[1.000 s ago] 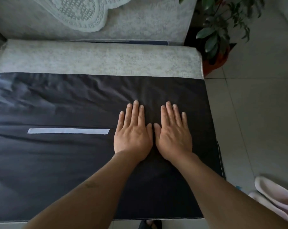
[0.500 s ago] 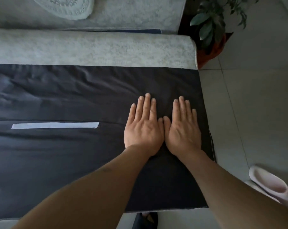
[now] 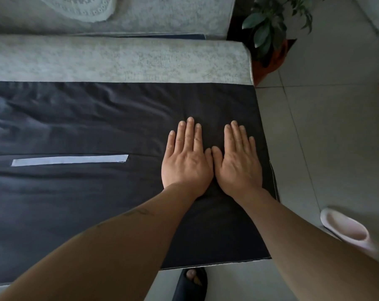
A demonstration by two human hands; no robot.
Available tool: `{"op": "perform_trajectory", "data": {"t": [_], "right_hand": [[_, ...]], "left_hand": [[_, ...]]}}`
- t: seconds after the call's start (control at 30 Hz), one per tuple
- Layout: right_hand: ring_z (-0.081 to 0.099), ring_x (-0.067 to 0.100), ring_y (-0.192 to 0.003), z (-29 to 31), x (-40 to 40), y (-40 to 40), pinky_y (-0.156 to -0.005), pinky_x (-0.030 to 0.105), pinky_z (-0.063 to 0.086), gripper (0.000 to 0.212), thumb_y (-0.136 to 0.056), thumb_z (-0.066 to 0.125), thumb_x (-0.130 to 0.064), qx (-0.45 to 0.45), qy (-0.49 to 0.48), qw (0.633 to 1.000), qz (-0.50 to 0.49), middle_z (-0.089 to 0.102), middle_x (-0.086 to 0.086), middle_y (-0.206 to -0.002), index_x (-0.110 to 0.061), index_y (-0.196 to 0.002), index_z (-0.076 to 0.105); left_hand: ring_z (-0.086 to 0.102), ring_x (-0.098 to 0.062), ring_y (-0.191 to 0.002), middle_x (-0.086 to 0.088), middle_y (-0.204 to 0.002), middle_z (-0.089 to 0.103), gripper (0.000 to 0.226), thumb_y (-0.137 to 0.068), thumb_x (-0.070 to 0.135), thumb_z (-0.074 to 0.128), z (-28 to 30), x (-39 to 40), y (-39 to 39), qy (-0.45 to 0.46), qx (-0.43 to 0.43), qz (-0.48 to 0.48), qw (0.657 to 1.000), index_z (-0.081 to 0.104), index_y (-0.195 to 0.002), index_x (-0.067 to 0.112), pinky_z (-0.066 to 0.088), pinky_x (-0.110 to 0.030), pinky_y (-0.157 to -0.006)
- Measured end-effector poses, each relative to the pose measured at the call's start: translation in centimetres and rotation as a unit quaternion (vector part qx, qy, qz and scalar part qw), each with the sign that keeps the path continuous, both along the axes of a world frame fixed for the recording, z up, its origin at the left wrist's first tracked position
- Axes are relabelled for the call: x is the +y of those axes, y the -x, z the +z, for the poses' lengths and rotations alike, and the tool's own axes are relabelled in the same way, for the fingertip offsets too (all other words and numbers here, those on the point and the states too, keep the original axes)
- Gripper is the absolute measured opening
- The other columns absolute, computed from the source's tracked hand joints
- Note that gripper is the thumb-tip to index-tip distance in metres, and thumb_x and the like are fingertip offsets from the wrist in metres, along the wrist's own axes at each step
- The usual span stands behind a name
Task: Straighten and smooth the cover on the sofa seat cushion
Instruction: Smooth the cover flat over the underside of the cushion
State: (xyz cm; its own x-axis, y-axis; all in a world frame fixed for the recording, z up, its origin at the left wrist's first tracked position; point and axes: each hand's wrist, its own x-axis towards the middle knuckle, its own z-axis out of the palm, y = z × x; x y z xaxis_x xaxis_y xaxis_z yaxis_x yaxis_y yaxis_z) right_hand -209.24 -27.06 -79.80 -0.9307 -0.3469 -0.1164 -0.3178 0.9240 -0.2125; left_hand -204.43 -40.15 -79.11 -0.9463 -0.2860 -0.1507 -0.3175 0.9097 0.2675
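A dark cover [image 3: 75,203] lies over the sofa seat cushion, with a pale grey textured band [image 3: 119,61] along its far side. Soft wrinkles run across the cover's far left part. A white strip [image 3: 69,160] is sewn on left of centre. My left hand [image 3: 186,161] and my right hand [image 3: 238,164] lie flat side by side on the cover near its right edge, fingers straight, thumbs touching, palms pressing the fabric.
The sofa back [image 3: 151,16] with a lace doily [image 3: 84,7] rises behind the cushion. A potted plant [image 3: 271,29] stands at the far right corner. On the tiled floor [image 3: 336,127] lies a pink slipper [image 3: 347,229]. My foot in a dark slipper [image 3: 190,283] shows below.
Both hands have slid together to the right across the cover, toward its right edge, staying flat. The fabric under them looks smoother.
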Motion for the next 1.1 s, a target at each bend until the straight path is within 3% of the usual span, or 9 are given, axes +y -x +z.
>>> {"op": "perform_trajectory", "data": {"t": [0.33,0.47,0.6,0.77,0.93,1.1], "right_hand": [[-0.003,0.02,-0.161,0.2,2.5,-4.7,-0.131,0.045,0.006,0.068,-0.109,0.011,-0.049,-0.002,-0.019,1.0,-0.01,0.0,0.005,-0.175,-0.013,-0.167,0.008],[-0.006,0.019,-0.161,1.8,2.4,-5.4,-0.131,0.044,0.002,0.069,-0.107,0.01,-0.049,-0.009,-0.015,1.0,-0.015,0.0,0.006,-0.175,-0.013,-0.166,0.008],[0.005,0.025,-0.162,3.3,2.6,-7.5,-0.131,0.045,0.005,0.063,-0.11,0.026,-0.039,0.091,0.033,0.994,-0.041,0.009,0.009,-0.174,-0.009,-0.165,0.017],[0.001,0.022,-0.162,-0.5,3.7,-9.2,-0.131,0.047,0.008,0.065,-0.109,0.02,-0.043,0.017,-0.026,1.0,-0.008,0.004,0.006,-0.175,-0.013,-0.166,0.012],[0.002,0.022,-0.162,0.0,3.7,-9.3,-0.13,0.048,0.01,0.064,-0.109,0.022,-0.042,0.018,-0.018,1.0,-0.01,0.008,0.006,-0.175,-0.012,-0.166,0.016],[0.007,0.024,-0.161,1.8,2.7,-8.7,-0.13,0.05,0.015,0.066,-0.107,0.025,-0.042,-0.042,-0.018,0.999,-0.027,0.012,0.007,-0.174,-0.012,-0.165,0.022]], "left_hand": [[-0.032,-0.015,-0.156,-0.001,-0.172,-0.027,0.067,-0.109,0.046,0.006,1.1,2.8,-4.1,-0.038,-0.029,-0.015,0.999,-0.01,-0.167,0.016,-0.016,-0.041,-0.129],[-0.027,-0.016,-0.158,-0.003,-0.173,-0.021,0.067,-0.11,0.042,0.014,2.2,3.3,-5.9,-0.068,-0.021,-0.021,0.997,-0.002,-0.168,0.013,-0.014,-0.04,-0.13],[-0.011,-0.02,-0.163,-0.008,-0.176,-0.002,0.067,-0.107,0.037,0.026,2.5,3.2,-8.4,-0.061,0.057,-0.02,0.996,0.011,-0.167,0.01,-0.003,-0.042,-0.131],[-0.036,-0.015,-0.154,-0.003,-0.171,-0.03,0.068,-0.109,0.046,0.007,0.5,3.4,-9.5,-0.018,-0.05,-0.061,0.997,-0.01,-0.167,0.015,-0.018,-0.043,-0.128],[-0.035,-0.015,-0.155,-0.003,-0.172,-0.028,0.067,-0.11,0.046,0.01,1.1,3.3,-9.5,-0.018,-0.046,-0.064,0.997,-0.008,-0.167,0.015,-0.018,-0.043,-0.128],[-0.024,-0.016,-0.159,-0.003,-0.175,-0.015,0.071,-0.105,0.046,0.008,2.1,2.6,-9.1,-0.048,-0.047,-0.072,0.995,0.005,-0.169,0.017,-0.014,-0.04,-0.129]]}}
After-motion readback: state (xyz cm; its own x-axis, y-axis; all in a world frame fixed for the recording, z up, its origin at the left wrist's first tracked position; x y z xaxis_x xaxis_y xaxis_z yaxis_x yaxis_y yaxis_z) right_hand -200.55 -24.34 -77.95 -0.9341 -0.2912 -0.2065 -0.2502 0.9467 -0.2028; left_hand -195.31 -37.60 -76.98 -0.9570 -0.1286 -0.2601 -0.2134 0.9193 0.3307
